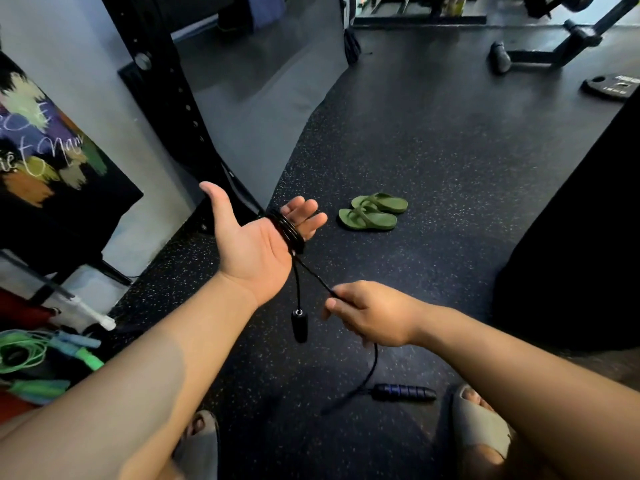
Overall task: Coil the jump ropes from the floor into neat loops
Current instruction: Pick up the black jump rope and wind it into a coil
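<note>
Black jump rope (pixel 289 232): thin, coiled round straight fingers of left hand (pixel 249 247), palm up | one handle (pixel 299 325) dangles below | right hand (pixel 370 313) pinches rope | second handle (pixel 403 392) on floor (pixel 415 168).

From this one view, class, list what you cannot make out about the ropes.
All in the head view:
Turns of black rope on the left hand: blurred together.
Rope inside the right hand: hidden by curled fingers.
Rope's join to the floor handle: too dark.
Green rope: cut by the left edge.
</note>
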{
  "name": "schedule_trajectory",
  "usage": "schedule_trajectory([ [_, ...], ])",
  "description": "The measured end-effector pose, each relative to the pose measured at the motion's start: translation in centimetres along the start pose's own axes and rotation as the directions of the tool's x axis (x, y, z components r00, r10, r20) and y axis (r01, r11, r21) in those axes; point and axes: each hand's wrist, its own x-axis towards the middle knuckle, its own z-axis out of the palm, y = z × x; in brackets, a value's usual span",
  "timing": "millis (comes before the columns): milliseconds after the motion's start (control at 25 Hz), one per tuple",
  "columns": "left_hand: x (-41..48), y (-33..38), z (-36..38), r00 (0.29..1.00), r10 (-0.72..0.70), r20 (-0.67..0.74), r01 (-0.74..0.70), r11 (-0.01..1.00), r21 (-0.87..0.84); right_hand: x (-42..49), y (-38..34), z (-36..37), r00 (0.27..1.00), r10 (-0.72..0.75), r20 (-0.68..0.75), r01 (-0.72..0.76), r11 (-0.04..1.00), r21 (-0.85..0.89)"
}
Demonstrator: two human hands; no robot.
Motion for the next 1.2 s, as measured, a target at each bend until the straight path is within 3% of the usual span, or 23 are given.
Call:
schedule_trajectory([
  [80, 0.5, -0.2, -0.5, 0.996, -0.016, -0.088, 0.026, 0.993, 0.112, -0.2, -0.7, -0.4, 0.990, -0.130, -0.056, 0.119, 0.977, -0.179],
  [240, 0.6, -1.0, -1.1, 0.963, -0.203, -0.176, 0.260, 0.871, 0.417, -0.3, -1.4, -2.2, 0.940, -0.292, -0.174, 0.211, 0.903, -0.373],
  [360, 0.1, -1.0, -0.7, 0.891, -0.445, -0.091, 0.415, 0.718, 0.558, -0.5, -1.4, -3.9, 0.889, -0.354, -0.290, 0.218, 0.885, -0.412],
  [560, -0.7, -1.4, 0.2, 0.689, -0.722, 0.061, 0.454, 0.495, 0.741, -0.7, -0.5, -6.1, 0.833, -0.451, -0.320, 0.337, 0.873, -0.351],
  [640, -1.0, -1.4, 0.5, 0.623, -0.775, 0.108, 0.471, 0.482, 0.739, -0.4, 0.3, -5.7, 0.836, -0.450, -0.314, 0.352, 0.879, -0.321],
  [720, -1.1, -1.2, 0.4, 0.585, -0.786, 0.200, 0.500, 0.544, 0.674, -0.2, 1.1, -5.0, 0.856, -0.399, -0.329, 0.315, 0.907, -0.279],
  [840, -1.2, -0.9, 0.1, 0.642, -0.704, 0.303, 0.510, 0.688, 0.516, 0.1, 2.2, -3.3, 0.920, -0.206, -0.333, 0.202, 0.978, -0.047],
  [1040, -1.0, -0.2, -0.1, 0.874, -0.427, 0.230, 0.392, 0.901, 0.185, 0.7, 2.8, -0.4, 0.991, 0.061, -0.123, -0.015, 0.939, 0.343],
  [1200, -0.8, -0.1, -0.2, 0.973, -0.192, 0.129, 0.187, 0.981, 0.046, 1.0, 2.3, 0.1, 0.994, 0.110, 0.028, -0.113, 0.931, 0.347],
])
